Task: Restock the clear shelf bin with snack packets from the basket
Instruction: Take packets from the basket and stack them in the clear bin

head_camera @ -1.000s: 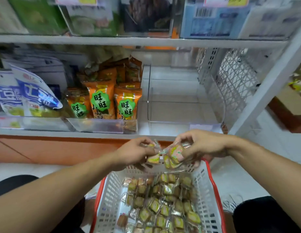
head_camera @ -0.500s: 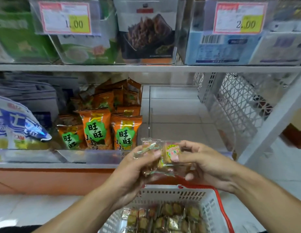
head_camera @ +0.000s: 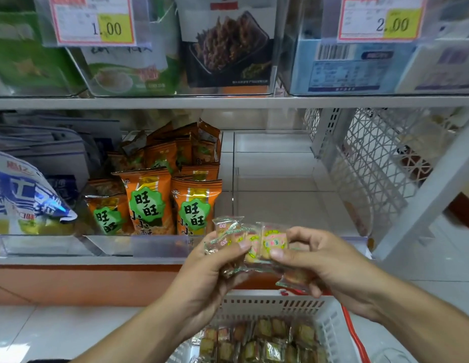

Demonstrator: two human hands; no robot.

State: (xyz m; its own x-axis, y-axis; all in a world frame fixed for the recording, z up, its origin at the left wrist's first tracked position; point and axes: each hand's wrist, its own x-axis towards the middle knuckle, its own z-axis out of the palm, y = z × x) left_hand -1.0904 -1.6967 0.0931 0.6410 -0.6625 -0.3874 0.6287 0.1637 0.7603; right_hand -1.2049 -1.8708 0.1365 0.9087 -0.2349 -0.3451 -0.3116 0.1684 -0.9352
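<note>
Restocking barely begun: we see the left hand [head_camera: 215, 268] and right hand [head_camera: 325, 263] both clamped on a bunch of snack packets [head_camera: 254, 242] just before the empty clear bin [head_camera: 275, 163], many remaining in the basket [head_camera: 278, 305]

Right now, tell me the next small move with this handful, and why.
Probably carry it forward and up over the front lip of the clear bin. Both the left hand and right hand grip the snack packets just short of it, above the basket, and the bin looks empty.
</note>
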